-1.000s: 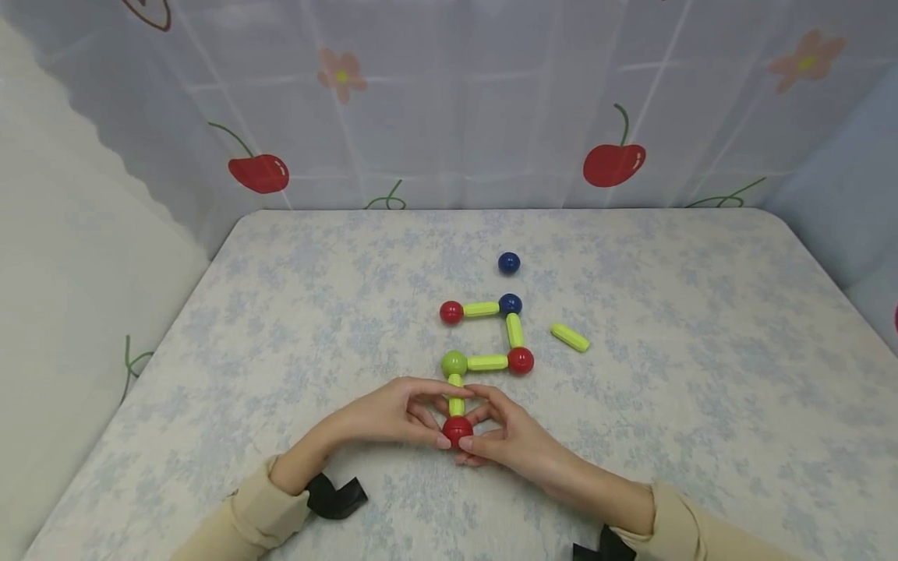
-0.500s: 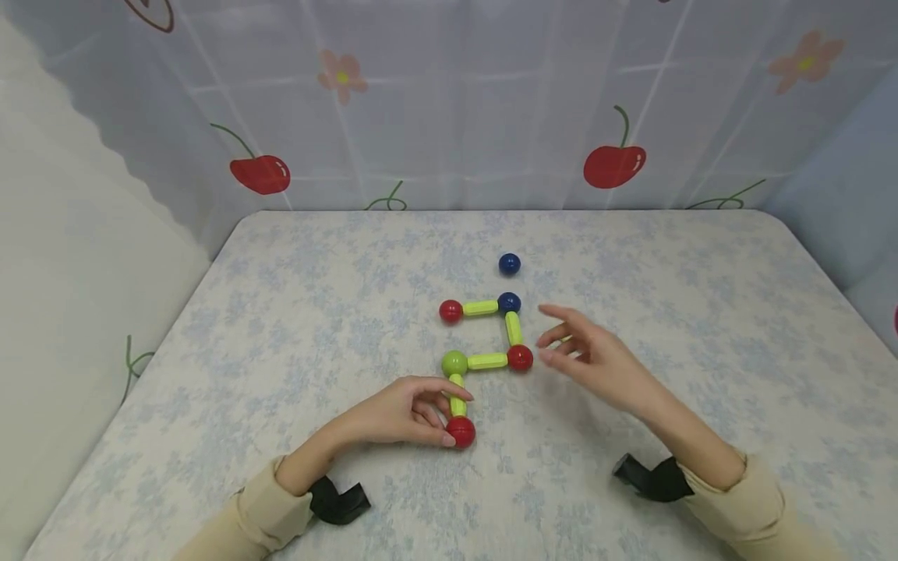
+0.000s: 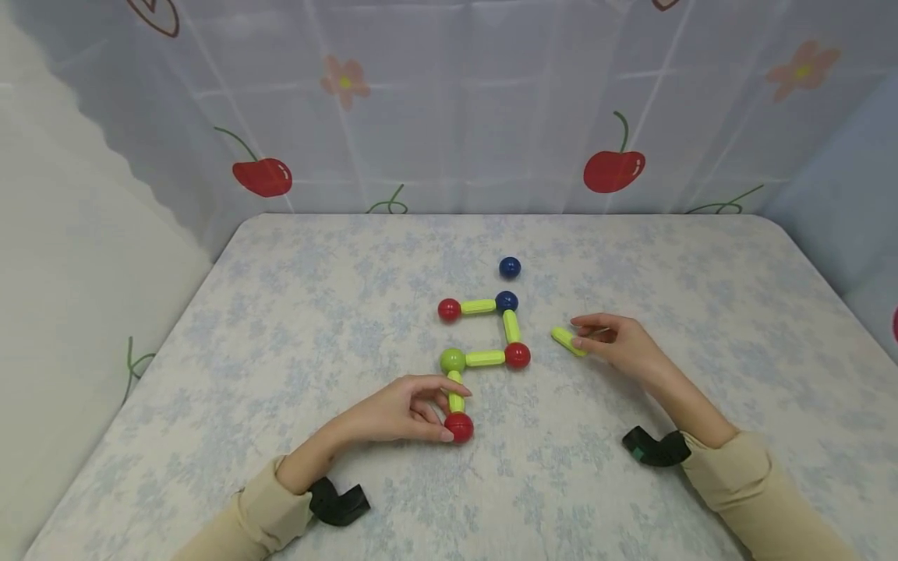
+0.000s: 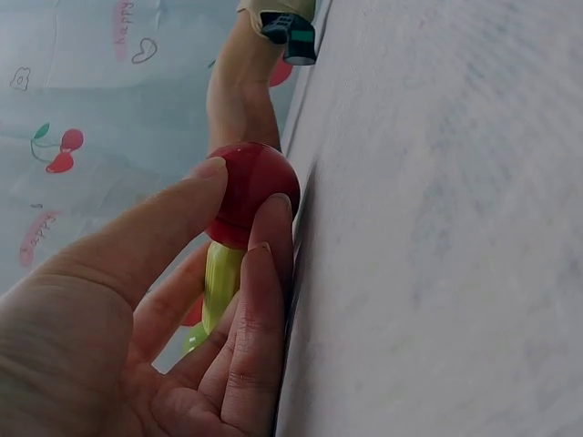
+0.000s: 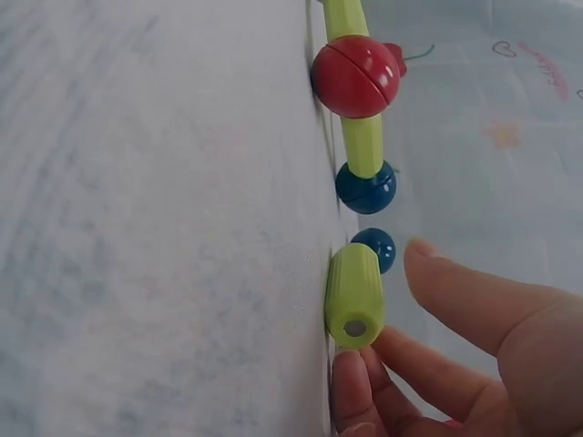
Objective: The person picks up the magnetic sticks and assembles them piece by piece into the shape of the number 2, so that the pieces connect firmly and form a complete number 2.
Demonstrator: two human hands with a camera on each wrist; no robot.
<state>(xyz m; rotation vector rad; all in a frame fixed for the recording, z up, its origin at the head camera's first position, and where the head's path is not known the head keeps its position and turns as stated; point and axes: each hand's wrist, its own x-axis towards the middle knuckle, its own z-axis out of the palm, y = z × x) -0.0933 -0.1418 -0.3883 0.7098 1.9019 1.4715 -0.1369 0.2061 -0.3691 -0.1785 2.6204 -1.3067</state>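
Note:
My left hand (image 3: 396,411) pinches a red ball (image 3: 459,428) between thumb and fingertips, as the left wrist view shows. This ball ends a zigzag chain of balls and yellow-green magnetic rods. A short rod (image 3: 456,392) joins it to a green ball (image 3: 453,361); another rod (image 3: 486,358) leads to a second red ball (image 3: 517,355). My right hand (image 3: 620,347) is at a loose yellow-green rod (image 5: 353,296) right of the chain. In the right wrist view its fingers lie by the rod's side, while the thumb stands apart from it.
The chain continues through a blue ball (image 3: 507,301) to a red ball (image 3: 450,310) at its far left end. A loose blue ball (image 3: 510,267) lies behind it. Patterned cloth covers the table (image 3: 316,312); a cherry-print curtain (image 3: 449,117) hangs behind.
My right hand has left the near red ball and moved right and away from me to the loose rod. My left hand stays on the red ball.

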